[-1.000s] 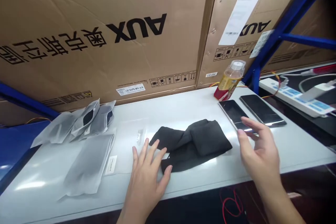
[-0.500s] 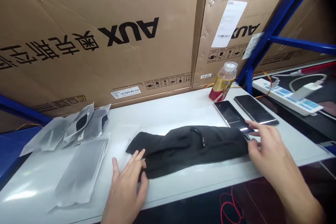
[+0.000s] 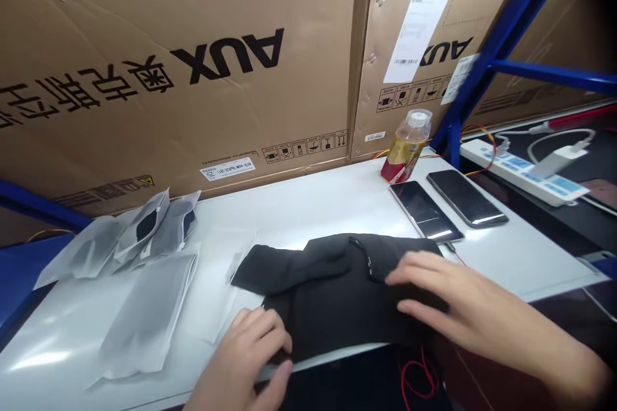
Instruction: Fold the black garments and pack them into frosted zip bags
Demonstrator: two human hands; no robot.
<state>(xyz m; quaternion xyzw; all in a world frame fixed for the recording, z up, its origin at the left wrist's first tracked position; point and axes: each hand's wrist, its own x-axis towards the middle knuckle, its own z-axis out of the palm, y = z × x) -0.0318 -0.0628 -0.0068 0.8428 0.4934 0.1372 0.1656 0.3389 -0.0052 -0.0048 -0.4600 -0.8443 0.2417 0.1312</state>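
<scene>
And the black garment [image 3: 332, 311] has broadened; a second ago we had a compact folded bundle, half a second ago a long narrow strip, and now its lower part comes down to the near edge of the white table [image 3: 299, 205], seeming to spill past it on the right; for the work in hand, we judge that means the cloth is more opened out, though not flat, since a narrow flap still lies folded along the far left and a dark cord [image 3: 369, 257] loops on top.

The right hand [image 3: 443, 298] has come in from the garment's far right end; we see its fingers half bent over the cloth, thumb held apart from them, no firm grip that we can make out; the left hand [image 3: 250, 356] is at the near left corner, fingers curled well in, thumb set off a little, and whether it pinches the fabric we cannot tell.

Around them, little shifts; the clear bag [image 3: 224, 314] pokes out beside the garment's left end, the frosted pouches [image 3: 149, 321] lie farther left, and the two phones [image 3: 427, 210] rest beyond the right hand, the bottle [image 3: 405, 151] standing behind.
</scene>
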